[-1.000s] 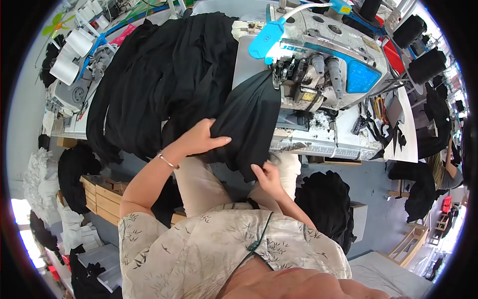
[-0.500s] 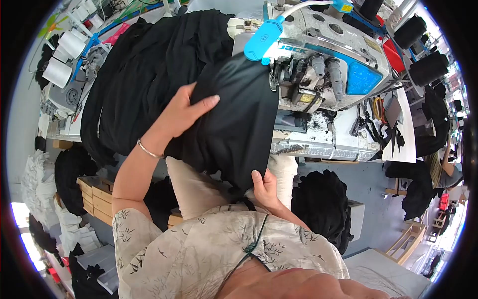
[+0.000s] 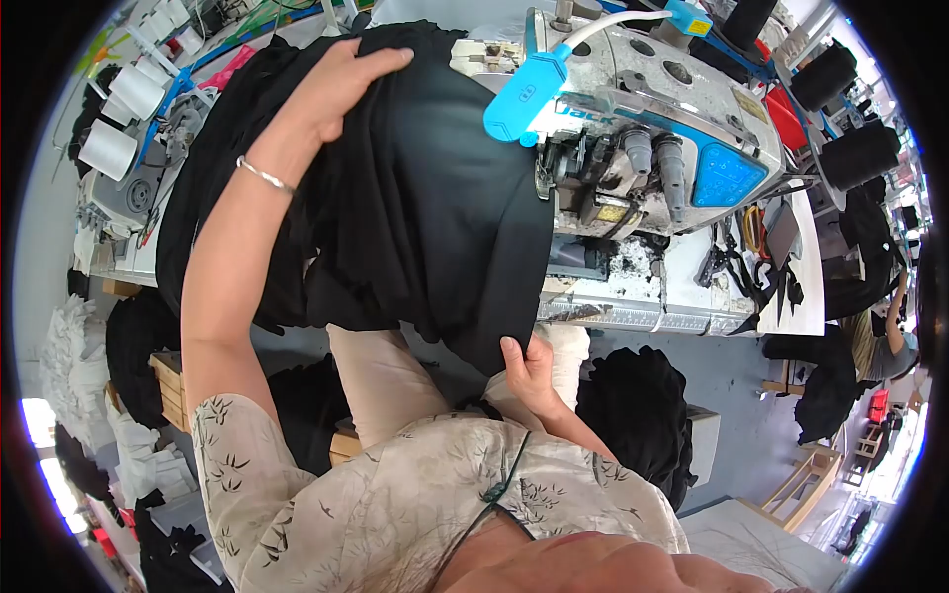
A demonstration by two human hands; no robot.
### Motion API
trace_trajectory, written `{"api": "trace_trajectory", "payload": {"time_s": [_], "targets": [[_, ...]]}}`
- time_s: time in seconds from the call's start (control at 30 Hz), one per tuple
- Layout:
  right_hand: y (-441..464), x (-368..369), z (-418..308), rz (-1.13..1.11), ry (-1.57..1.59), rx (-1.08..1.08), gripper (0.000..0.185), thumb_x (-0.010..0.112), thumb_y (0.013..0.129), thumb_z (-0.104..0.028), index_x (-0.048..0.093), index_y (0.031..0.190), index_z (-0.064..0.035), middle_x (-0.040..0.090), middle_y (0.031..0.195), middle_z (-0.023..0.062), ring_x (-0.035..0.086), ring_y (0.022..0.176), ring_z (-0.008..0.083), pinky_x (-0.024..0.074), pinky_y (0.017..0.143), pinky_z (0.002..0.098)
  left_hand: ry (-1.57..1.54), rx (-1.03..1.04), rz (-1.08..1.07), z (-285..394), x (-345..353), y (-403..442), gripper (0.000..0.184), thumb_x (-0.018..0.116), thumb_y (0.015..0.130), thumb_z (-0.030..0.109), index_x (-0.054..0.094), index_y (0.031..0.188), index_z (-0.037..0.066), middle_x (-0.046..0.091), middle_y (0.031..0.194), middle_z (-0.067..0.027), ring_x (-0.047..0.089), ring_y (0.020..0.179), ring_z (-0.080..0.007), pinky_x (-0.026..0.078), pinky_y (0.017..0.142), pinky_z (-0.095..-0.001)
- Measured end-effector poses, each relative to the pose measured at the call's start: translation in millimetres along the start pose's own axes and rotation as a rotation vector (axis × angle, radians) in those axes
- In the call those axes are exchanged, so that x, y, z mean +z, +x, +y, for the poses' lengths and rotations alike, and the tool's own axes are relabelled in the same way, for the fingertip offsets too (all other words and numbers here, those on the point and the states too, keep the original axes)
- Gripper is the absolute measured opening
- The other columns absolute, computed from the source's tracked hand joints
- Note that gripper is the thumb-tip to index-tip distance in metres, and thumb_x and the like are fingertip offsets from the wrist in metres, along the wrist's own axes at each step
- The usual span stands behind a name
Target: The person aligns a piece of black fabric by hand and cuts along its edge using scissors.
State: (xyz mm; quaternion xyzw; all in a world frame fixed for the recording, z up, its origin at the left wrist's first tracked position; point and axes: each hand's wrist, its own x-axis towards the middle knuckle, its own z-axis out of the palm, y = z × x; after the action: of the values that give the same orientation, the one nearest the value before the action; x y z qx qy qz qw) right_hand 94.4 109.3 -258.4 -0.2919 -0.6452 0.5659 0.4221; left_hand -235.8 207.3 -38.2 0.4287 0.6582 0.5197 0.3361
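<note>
Black fabric [image 3: 455,188] spreads from the sewing machine [image 3: 652,109] across the left of the table and hangs over its front edge. Its right part lies against the presser foot area of the machine. My left hand [image 3: 341,84] is at the far side of the fabric, thumb pointing right, with its fingers closed on the cloth. My right hand [image 3: 531,371] pinches the lower right edge of the fabric, just in front of the table edge and above my lap.
Scissors and black scraps [image 3: 736,267] lie on the table's right side. Black thread cones [image 3: 860,153] stand at the right, white cones [image 3: 107,148] at the left. Black cloth piles [image 3: 638,420] sit below the table. Another person [image 3: 885,341] is at the far right.
My left hand has moved up and to the left, drawing the fabric away and spreading it wider. My right hand has moved slightly down and keeps its hold on the edge.
</note>
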Motion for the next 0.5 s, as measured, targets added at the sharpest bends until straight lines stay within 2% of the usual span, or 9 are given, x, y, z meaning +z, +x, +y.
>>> {"api": "trace_trajectory", "payload": {"time_s": [0.07, 0.1, 0.17, 0.3, 0.33, 0.43, 0.5], "targets": [[1.2, 0.4, -3.0, -0.011, 0.003, -0.005, 0.01, 0.058, 0.092, -0.006, 0.063, 0.087, 0.0013, 0.058, 0.07, 0.0076, 0.052, 0.061, 0.0155, 0.0421, 0.057, 0.0288, -0.005, -0.007, 0.025, 15.4, -0.8, 5.0, 0.045, 0.07, 0.081, 0.024, 0.057, 0.109, -0.009, 0.066, 0.1, -0.0148, 0.064, 0.091, -0.0181, 0.052, 0.079, -0.0322], [2.0, 0.5, -4.8, -0.015, 0.003, -0.007, 0.009, 0.058, 0.092, -0.006, 0.063, 0.088, 0.0014, 0.058, 0.07, 0.0077, 0.052, 0.061, 0.0157, 0.0424, 0.057, 0.0289, -0.057, 0.002, -0.046, 11.1, -12.1, 21.0, 0.045, 0.071, 0.08, 0.023, 0.058, 0.11, -0.008, 0.066, 0.101, -0.0131, 0.063, 0.094, -0.0208, 0.052, 0.082, -0.0343], [4.8, 1.1, -8.8, -0.006, -0.014, -0.028, 0.008, 0.059, 0.091, -0.005, 0.063, 0.088, 0.0014, 0.059, 0.07, 0.008, 0.053, 0.061, 0.0158, 0.0427, 0.057, 0.0291, -0.064, 0.026, -0.048, 6.3, -28.3, 46.3, 0.033, 0.069, 0.084, 0.022, 0.064, 0.105, -0.002, 0.068, 0.095, -0.0057, 0.066, 0.078, -0.0128, 0.055, 0.071, -0.0264], [11.1, 4.0, -14.5, 0.029, -0.044, -0.076, 0.007, 0.06, 0.09, -0.004, 0.063, 0.088, 0.0015, 0.06, 0.071, 0.0085, 0.054, 0.061, 0.0161, 0.0431, 0.057, 0.0292, 0.026, -0.029, 0.16, 49.0, -29.3, 56.9, 0.022, 0.063, 0.083, 0.01, 0.063, 0.097, -0.007, 0.067, 0.083, -0.0137, 0.066, 0.068, -0.0211, 0.055, 0.059, -0.029], [12.3, 3.8, -16.2, 0.024, -0.048, -0.075, 0.007, 0.06, 0.09, -0.004, 0.063, 0.088, 0.0015, 0.06, 0.071, 0.0087, 0.054, 0.061, 0.0162, 0.0433, 0.057, 0.0291, -0.129, 0.037, 0.108, 43.6, -34.6, 70.1, 0.028, 0.066, 0.081, 0.015, 0.063, 0.095, -0.009, 0.067, 0.083, -0.0158, 0.066, 0.066, -0.0237, 0.054, 0.056, -0.0323], [15.2, 3.0, -17.5, 0.005, -0.06, -0.072, 0.007, 0.06, 0.09, -0.004, 0.064, 0.089, 0.0015, 0.061, 0.071, 0.0091, 0.055, 0.061, 0.0167, 0.0437, 0.057, 0.0288, -0.027, 0.039, 0.159, 53.2, -57.2, 100.1, 0.028, 0.066, 0.081, 0.016, 0.063, 0.094, -0.008, 0.067, 0.084, -0.0176, 0.066, 0.066, -0.0256, 0.054, 0.055, -0.0339], [15.5, 1.7, -15.0, -0.013, -0.067, -0.066, 0.007, 0.06, 0.09, -0.004, 0.064, 0.089, 0.0015, 0.061, 0.071, 0.0092, 0.055, 0.061, 0.017, 0.0437, 0.057, 0.0287, -0.057, 0.002, 0.164, 60.0, -72.4, 120.5, 0.025, 0.064, 0.082, 0.015, 0.063, 0.096, -0.006, 0.067, 0.085, -0.0165, 0.066, 0.07, -0.0257, 0.055, 0.06, -0.0357]]}}
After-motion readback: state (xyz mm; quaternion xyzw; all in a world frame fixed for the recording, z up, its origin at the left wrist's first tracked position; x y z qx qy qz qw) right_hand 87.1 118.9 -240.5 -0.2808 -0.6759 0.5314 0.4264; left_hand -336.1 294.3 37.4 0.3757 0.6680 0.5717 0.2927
